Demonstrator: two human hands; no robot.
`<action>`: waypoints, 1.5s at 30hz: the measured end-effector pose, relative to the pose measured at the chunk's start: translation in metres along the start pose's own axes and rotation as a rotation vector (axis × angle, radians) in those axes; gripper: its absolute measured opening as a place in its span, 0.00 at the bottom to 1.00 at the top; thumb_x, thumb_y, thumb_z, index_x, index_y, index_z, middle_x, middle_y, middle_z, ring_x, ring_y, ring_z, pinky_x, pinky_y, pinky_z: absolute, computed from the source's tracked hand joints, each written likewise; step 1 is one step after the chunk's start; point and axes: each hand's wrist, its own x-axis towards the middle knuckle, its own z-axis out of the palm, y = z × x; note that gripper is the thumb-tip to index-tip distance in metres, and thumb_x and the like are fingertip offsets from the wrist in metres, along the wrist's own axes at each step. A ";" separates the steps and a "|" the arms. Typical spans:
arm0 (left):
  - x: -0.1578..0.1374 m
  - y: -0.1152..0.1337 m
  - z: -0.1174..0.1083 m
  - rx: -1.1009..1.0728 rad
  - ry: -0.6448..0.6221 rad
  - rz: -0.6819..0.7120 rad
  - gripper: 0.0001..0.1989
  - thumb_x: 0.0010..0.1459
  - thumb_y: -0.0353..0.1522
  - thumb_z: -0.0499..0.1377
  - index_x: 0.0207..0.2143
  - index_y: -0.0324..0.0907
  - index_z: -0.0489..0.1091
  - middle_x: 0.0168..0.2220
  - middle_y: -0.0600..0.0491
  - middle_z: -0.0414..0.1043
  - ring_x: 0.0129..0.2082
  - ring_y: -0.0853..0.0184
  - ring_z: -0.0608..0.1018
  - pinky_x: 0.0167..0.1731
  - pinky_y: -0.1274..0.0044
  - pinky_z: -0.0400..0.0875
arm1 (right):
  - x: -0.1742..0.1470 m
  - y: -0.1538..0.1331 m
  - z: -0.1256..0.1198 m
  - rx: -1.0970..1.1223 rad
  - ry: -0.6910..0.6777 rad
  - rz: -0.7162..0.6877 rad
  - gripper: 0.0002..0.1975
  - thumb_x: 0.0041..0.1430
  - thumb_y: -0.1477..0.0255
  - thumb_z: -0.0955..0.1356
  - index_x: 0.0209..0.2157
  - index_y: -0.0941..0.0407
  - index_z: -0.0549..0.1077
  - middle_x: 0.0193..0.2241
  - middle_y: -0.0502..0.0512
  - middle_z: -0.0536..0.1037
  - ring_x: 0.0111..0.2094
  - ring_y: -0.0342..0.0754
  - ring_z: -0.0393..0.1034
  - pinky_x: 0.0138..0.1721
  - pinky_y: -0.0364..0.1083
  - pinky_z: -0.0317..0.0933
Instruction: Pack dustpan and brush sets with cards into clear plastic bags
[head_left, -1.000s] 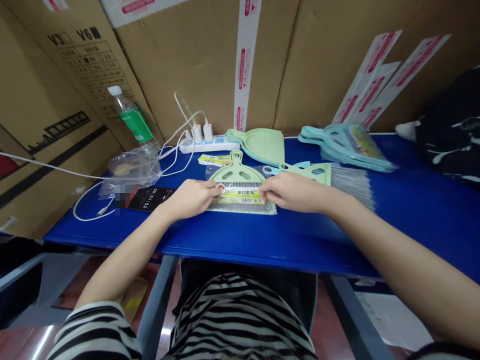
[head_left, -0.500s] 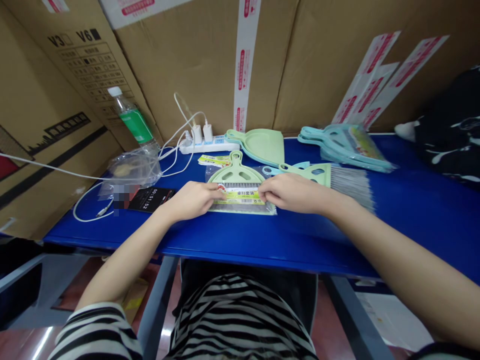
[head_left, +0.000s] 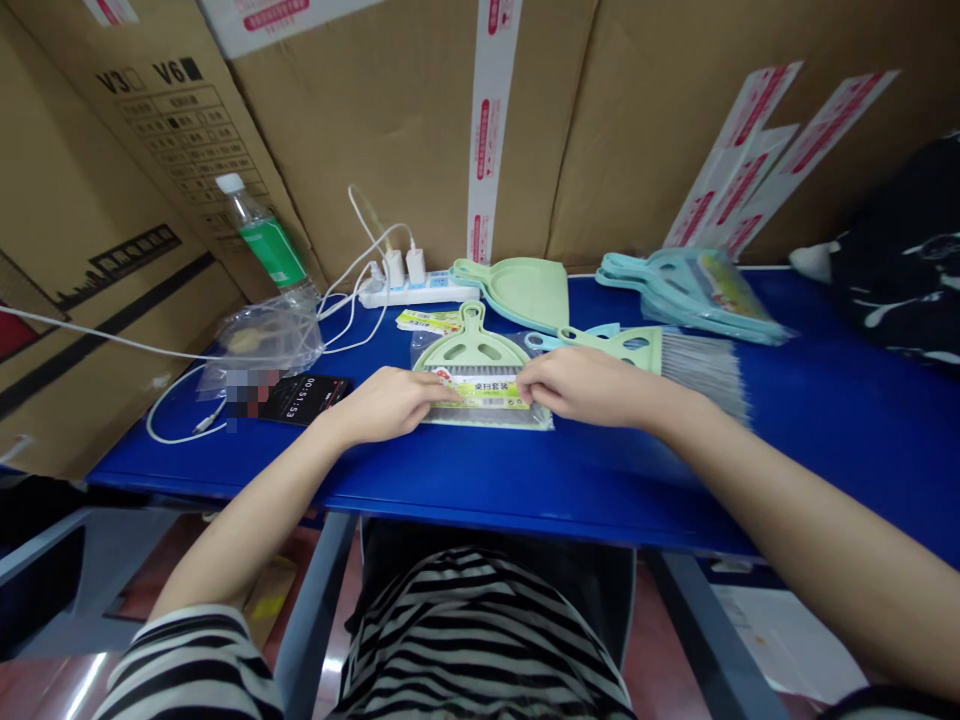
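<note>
L hand [head_left: 386, 402], finger out, at label's [head_left: 491, 390] L end; R hand [head_left: 574, 384] curled at R end. Pinch: can't tell, both. Prob. best: light, even pressure, bagged dustpan [head_left: 472, 345] flat.

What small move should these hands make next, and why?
Perhaps the left hand should smooth the yellow label leftward: its fingers lie over the label's left part, the right hand is at the right end, and the bagged green dustpan lies flat on the table.

Green-labelled bottle [head_left: 273, 250], white power strip [head_left: 442, 292] with plugged-in chargers [head_left: 415, 265], dark-screened phone [head_left: 304, 398]
</note>
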 end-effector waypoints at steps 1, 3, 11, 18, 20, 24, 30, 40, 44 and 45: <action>0.000 0.000 -0.001 0.006 -0.001 -0.003 0.25 0.58 0.22 0.49 0.52 0.48 0.75 0.46 0.53 0.80 0.42 0.67 0.81 0.39 0.77 0.73 | 0.000 0.000 0.000 -0.003 -0.001 0.001 0.12 0.53 0.80 0.59 0.25 0.54 0.71 0.27 0.52 0.77 0.27 0.45 0.66 0.29 0.45 0.52; 0.000 -0.002 -0.003 0.030 0.003 -0.011 0.23 0.58 0.22 0.50 0.49 0.48 0.76 0.44 0.53 0.80 0.40 0.67 0.81 0.37 0.77 0.73 | 0.000 -0.001 -0.001 -0.004 -0.007 0.011 0.12 0.53 0.80 0.59 0.26 0.54 0.71 0.27 0.53 0.77 0.27 0.45 0.66 0.30 0.45 0.52; -0.003 -0.008 -0.007 0.095 0.033 -0.067 0.18 0.57 0.23 0.49 0.34 0.44 0.78 0.33 0.53 0.78 0.30 0.68 0.78 0.26 0.78 0.65 | 0.000 -0.004 -0.003 -0.008 -0.032 0.044 0.13 0.53 0.80 0.59 0.26 0.55 0.72 0.29 0.53 0.78 0.30 0.46 0.68 0.31 0.45 0.53; -0.001 -0.008 -0.006 0.101 0.013 -0.099 0.17 0.55 0.24 0.47 0.27 0.42 0.74 0.28 0.54 0.74 0.26 0.68 0.74 0.24 0.77 0.60 | -0.001 0.000 -0.002 0.009 0.002 -0.001 0.13 0.54 0.79 0.59 0.26 0.55 0.73 0.28 0.52 0.78 0.28 0.45 0.67 0.30 0.45 0.53; -0.001 -0.008 -0.006 0.099 0.008 -0.105 0.16 0.55 0.23 0.47 0.26 0.42 0.74 0.27 0.54 0.73 0.25 0.68 0.73 0.23 0.77 0.59 | -0.001 0.000 -0.002 0.017 0.002 -0.001 0.13 0.54 0.79 0.59 0.26 0.55 0.73 0.28 0.53 0.78 0.28 0.45 0.68 0.30 0.45 0.53; 0.000 -0.007 -0.008 0.094 -0.013 -0.119 0.16 0.55 0.23 0.47 0.26 0.42 0.74 0.28 0.54 0.73 0.26 0.68 0.73 0.24 0.77 0.59 | -0.002 -0.004 -0.005 0.012 -0.037 0.045 0.13 0.54 0.80 0.59 0.27 0.55 0.73 0.30 0.53 0.79 0.30 0.46 0.69 0.31 0.45 0.54; 0.001 -0.004 -0.010 0.111 -0.068 -0.146 0.17 0.57 0.23 0.48 0.26 0.41 0.74 0.28 0.54 0.73 0.26 0.69 0.73 0.24 0.77 0.57 | -0.002 -0.006 -0.007 0.011 -0.064 0.077 0.13 0.55 0.82 0.60 0.28 0.55 0.73 0.30 0.53 0.79 0.31 0.47 0.69 0.33 0.45 0.54; 0.001 -0.005 -0.010 0.103 -0.068 -0.139 0.17 0.57 0.24 0.46 0.26 0.41 0.74 0.28 0.53 0.73 0.25 0.69 0.72 0.23 0.77 0.57 | -0.002 -0.002 -0.004 0.030 -0.025 0.028 0.13 0.54 0.80 0.59 0.27 0.55 0.73 0.29 0.53 0.78 0.29 0.46 0.69 0.31 0.45 0.54; 0.000 -0.006 -0.008 0.104 -0.039 -0.123 0.17 0.56 0.24 0.46 0.26 0.41 0.73 0.27 0.53 0.72 0.24 0.70 0.71 0.22 0.77 0.56 | -0.001 0.000 -0.003 0.029 -0.009 0.012 0.14 0.54 0.80 0.59 0.27 0.54 0.74 0.28 0.53 0.78 0.29 0.46 0.69 0.31 0.46 0.54; 0.000 -0.006 -0.008 0.103 -0.037 -0.122 0.17 0.56 0.24 0.46 0.26 0.41 0.73 0.27 0.53 0.72 0.24 0.70 0.71 0.22 0.77 0.57 | -0.001 0.000 -0.002 0.028 -0.005 0.008 0.14 0.54 0.79 0.59 0.27 0.54 0.74 0.28 0.53 0.78 0.29 0.46 0.69 0.30 0.45 0.54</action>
